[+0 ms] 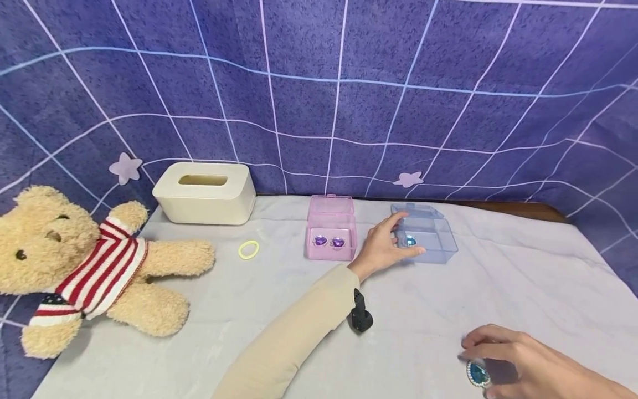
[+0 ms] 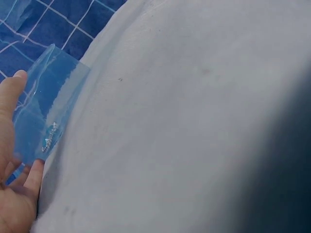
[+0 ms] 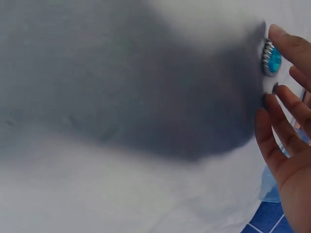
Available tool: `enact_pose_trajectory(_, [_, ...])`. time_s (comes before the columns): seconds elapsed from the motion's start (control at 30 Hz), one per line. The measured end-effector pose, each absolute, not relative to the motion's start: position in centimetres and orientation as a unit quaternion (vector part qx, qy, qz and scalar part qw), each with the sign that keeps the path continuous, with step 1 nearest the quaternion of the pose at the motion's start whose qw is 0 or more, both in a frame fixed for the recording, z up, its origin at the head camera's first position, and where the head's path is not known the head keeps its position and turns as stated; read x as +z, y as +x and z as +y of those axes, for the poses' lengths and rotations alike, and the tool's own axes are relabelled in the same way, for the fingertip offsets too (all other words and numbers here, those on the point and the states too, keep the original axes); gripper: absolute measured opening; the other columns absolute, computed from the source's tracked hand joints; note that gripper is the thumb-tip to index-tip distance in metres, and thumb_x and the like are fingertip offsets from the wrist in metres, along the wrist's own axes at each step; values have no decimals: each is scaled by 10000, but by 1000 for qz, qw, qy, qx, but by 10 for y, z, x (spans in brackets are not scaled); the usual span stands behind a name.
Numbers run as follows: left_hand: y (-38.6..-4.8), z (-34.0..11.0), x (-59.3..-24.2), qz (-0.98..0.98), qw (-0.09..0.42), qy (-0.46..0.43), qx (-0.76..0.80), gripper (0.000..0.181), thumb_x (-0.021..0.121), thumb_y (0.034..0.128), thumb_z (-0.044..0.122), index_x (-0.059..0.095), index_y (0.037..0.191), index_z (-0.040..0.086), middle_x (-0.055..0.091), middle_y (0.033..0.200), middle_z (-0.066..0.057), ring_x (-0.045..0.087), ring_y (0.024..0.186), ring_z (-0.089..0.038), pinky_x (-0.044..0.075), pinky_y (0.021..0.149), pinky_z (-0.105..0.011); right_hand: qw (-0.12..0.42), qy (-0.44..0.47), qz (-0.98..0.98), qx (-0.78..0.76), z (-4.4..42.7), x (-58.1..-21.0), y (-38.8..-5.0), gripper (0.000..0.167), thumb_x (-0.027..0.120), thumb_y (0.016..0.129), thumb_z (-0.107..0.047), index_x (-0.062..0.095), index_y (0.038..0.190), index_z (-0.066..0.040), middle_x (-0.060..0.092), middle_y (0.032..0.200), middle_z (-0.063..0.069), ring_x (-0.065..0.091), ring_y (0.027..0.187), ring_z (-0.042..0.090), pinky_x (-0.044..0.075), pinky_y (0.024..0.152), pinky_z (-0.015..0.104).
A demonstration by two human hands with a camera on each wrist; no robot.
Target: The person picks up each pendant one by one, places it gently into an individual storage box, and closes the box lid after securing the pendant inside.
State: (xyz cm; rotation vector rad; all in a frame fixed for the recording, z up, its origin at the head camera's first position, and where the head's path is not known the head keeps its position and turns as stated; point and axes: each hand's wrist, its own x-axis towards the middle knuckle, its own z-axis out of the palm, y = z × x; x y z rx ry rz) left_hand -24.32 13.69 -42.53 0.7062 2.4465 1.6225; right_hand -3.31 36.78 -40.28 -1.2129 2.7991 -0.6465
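My left hand [image 1: 382, 246] grips the left side of a clear blue plastic box [image 1: 438, 244], whose hinged lid stands up at the back. The thumb is at the front wall and the fingers are toward the lid. A blue gem piece [image 1: 410, 241] lies inside, also visible through the plastic in the left wrist view. Low on the right, my right hand [image 1: 528, 360] reaches over a second blue gem piece with a beaded silver rim [image 1: 478, 373]. In the right wrist view that gem [image 3: 273, 59] lies between thumb and fingertips, with a small gap to the fingers.
A pink box [image 1: 331, 252] with its lid up holds two purple gem pieces [image 1: 338, 243]. Leftward are a yellow-green ring [image 1: 248, 250], a cream tissue box [image 1: 204, 194] and a teddy bear [image 1: 109, 266]. A purple grid-patterned cloth [image 1: 309, 94] hangs behind the white-covered table.
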Motion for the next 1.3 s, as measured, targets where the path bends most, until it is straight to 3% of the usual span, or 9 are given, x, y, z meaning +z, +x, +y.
enact_pose_trajectory(0.13, [-243,138,-426,808,61,236,537,868,881,685,364,445,1427,258,573,1320,-105,648,1052,-198,556,874,-218,46,-393,883,-253,370,-407,-30,356,750,843,-208,653,1184,-242,607,1141,-109,582,982,5,433,810,-4])
enact_pose_trajectory(0.7, [-244,143,-427,811,60,244,528,869,873,691,386,441,1432,248,575,1305,-92,648,1037,-191,546,856,-193,-35,-416,869,-266,365,-410,-30,383,799,777,-107,667,1114,-230,618,1078,-122,592,936,-8,429,802,-5])
enact_pose_trajectory(0.87, [-244,144,-426,814,58,245,524,876,875,687,390,438,1434,252,580,1294,-90,647,1027,-180,545,851,-188,-98,-392,882,-241,360,-397,-38,416,856,703,-130,684,1070,-226,642,1049,-121,605,930,-18,447,805,1])
enact_pose_trajectory(1.1, [-243,143,-424,813,62,245,525,867,877,687,379,444,1428,260,577,1312,-88,629,1085,-186,548,884,-203,-183,-372,874,-254,351,-375,-63,456,884,619,-53,702,1013,-191,673,992,-98,582,899,-50,461,623,48])
enact_pose_trajectory(1.3, [-243,140,-423,806,60,237,538,859,890,678,335,459,1415,233,582,1314,-66,594,1144,-167,543,907,-197,-221,-339,883,-239,342,-359,-92,453,864,614,-19,716,1011,-178,700,971,-67,588,835,-53,480,630,66])
